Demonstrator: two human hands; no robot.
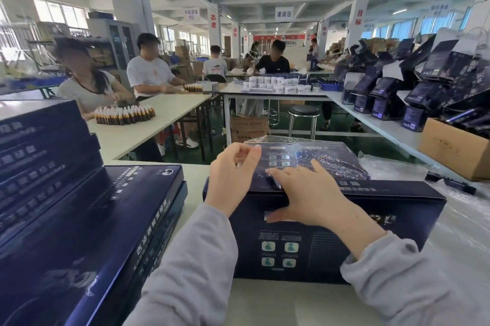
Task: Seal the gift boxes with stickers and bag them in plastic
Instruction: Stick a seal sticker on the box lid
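Our left hand (233,174) has its fingers curled, and thumb and forefinger pinch the left corner of a crinkled clear plastic bag (326,158). Our right hand (307,193) lies with its fingers spread flat. The fingertips press the bag's near edge and the thumb hangs over the front face of a dark blue rectangular cardboard gift box (358,233). Both wrists come out of grey sleeves (191,259).

That front gift box stands on its long side on the white bench (195,182), right before us, with pale square icons printed on its face. The bag wraps a second dark blue gift box (281,158), which sits just behind the front gift box and rises above its top edge. We cannot tell whether the two touch.

Left of the front gift box, a leaning stack of flat dark blue boxes (79,219) fills the bench. To its right lies a heap of loose clear plastic (392,166), and beyond that a brown cardboard carton (456,148). Well beyond the front gift box to the left, small amber bottles (124,113) cluster on another bench where people sit.
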